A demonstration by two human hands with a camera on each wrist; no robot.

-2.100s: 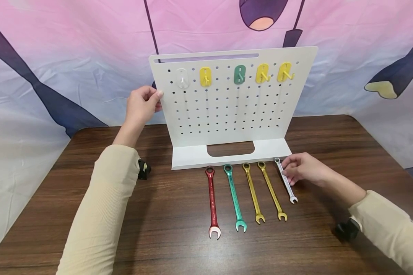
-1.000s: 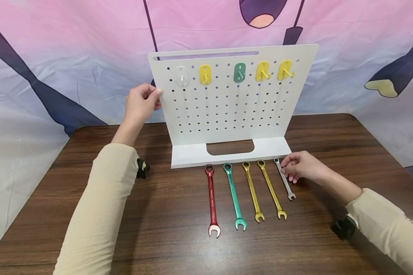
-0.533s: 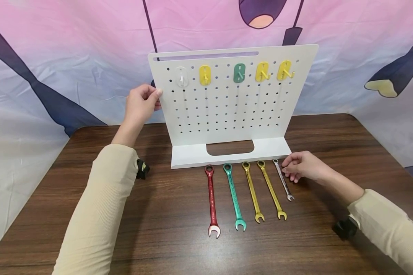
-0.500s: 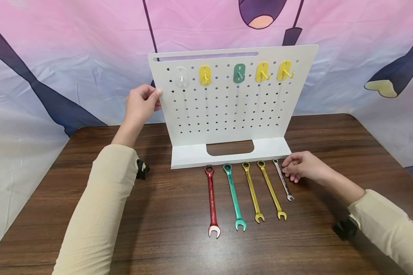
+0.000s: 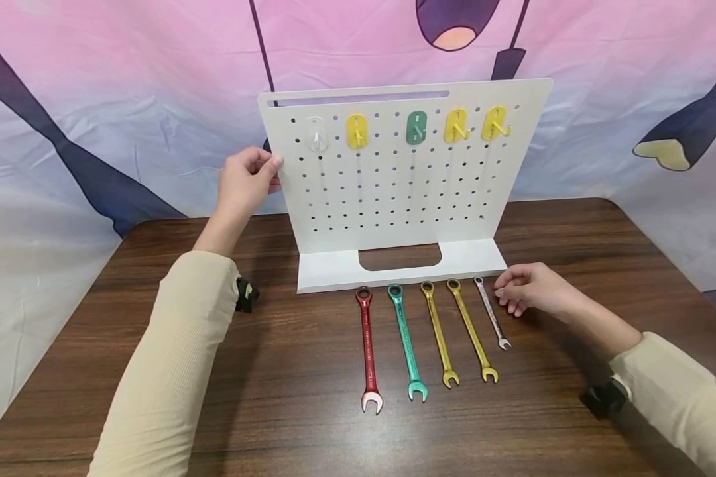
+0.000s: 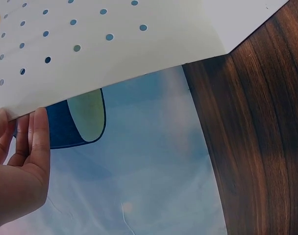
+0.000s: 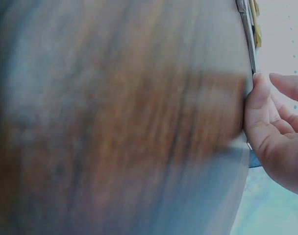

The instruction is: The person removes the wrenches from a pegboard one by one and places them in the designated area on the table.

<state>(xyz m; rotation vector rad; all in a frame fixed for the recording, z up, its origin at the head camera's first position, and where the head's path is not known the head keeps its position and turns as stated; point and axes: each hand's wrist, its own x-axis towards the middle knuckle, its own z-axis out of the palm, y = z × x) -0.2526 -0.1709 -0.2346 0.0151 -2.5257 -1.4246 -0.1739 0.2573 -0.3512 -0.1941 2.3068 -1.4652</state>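
Observation:
My left hand (image 5: pixel 243 182) pinches the left edge of a white pegboard (image 5: pixel 328 245) between thumb and fingers; the left wrist view shows the fingers (image 6: pixel 39 134) behind that edge. My right hand (image 5: pixel 537 291) rests low over the table, loosely curled and holding nothing, just right of a small silver combination wrench (image 5: pixel 491 313). In the right wrist view a gap shows between its thumb and forefinger. Left of the silver wrench lie two yellow wrenches, the nearer one (image 5: pixel 471 331) and another (image 5: pixel 439 334), then a green wrench (image 5: pixel 406 341) and a red wrench (image 5: pixel 367 348).
Along the board's top sit a clear hook (image 5: pixel 316 134), a yellow hook (image 5: pixel 356 131), a green hook (image 5: pixel 416 127) and two more yellow hooks at the right. The dark wooden table (image 5: pixel 298 411) ends at a printed cloth (image 5: pixel 173 99) behind the board.
My right hand has let go of the silver wrench and drawn slightly right. That wrench has shifted slightly left at its lower end. My left hand stays at the board's edge.

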